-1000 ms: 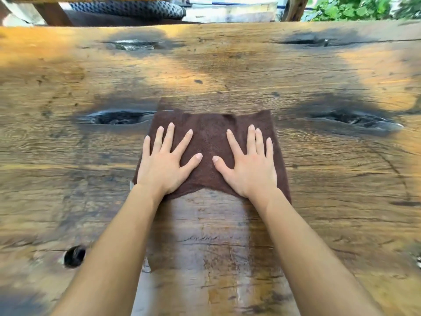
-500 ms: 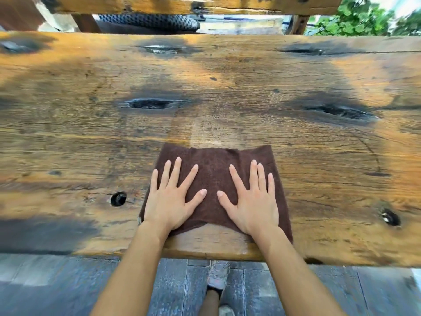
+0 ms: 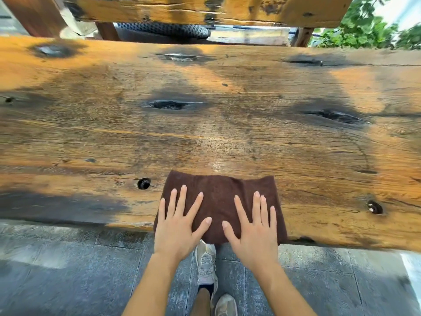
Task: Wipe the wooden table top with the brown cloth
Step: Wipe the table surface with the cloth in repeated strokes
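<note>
Bright daylight, curved blurry edges

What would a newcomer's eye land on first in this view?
The left hand and right hand lie flat, side by side, pressing a brown cloth at the near edge of the wooden table top. Beyond them, dark knot hollows scar the middle of the weathered plank. A pale shoe shows on the paving below, between the wrists.

One wooden table top (image 3: 227, 137), one brown cloth (image 3: 218, 190), two hands, left hand (image 3: 175, 231), right hand (image 3: 255, 236), two shoes (image 3: 206, 263)
</note>
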Demonstrator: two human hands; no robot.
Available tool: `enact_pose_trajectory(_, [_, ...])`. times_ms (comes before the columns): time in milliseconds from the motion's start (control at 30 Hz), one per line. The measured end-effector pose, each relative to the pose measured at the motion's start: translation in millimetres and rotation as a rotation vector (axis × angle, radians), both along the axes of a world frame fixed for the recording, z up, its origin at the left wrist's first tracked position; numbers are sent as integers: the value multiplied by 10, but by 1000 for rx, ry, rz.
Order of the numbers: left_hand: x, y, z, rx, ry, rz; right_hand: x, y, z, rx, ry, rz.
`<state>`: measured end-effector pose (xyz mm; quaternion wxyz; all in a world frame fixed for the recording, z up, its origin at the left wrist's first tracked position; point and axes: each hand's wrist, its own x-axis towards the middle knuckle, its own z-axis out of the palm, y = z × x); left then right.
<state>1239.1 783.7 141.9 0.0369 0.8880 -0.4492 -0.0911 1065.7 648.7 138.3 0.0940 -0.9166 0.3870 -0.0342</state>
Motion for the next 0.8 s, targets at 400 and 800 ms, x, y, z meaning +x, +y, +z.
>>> enact_pose_trajectory(400, [-36,-184,51,14,56,109,250,-118,22,37,27,-75])
enact_pose_trajectory(800, [880,-1141,-102,9,-15,94,1126,-1107,-109,29,44,-51])
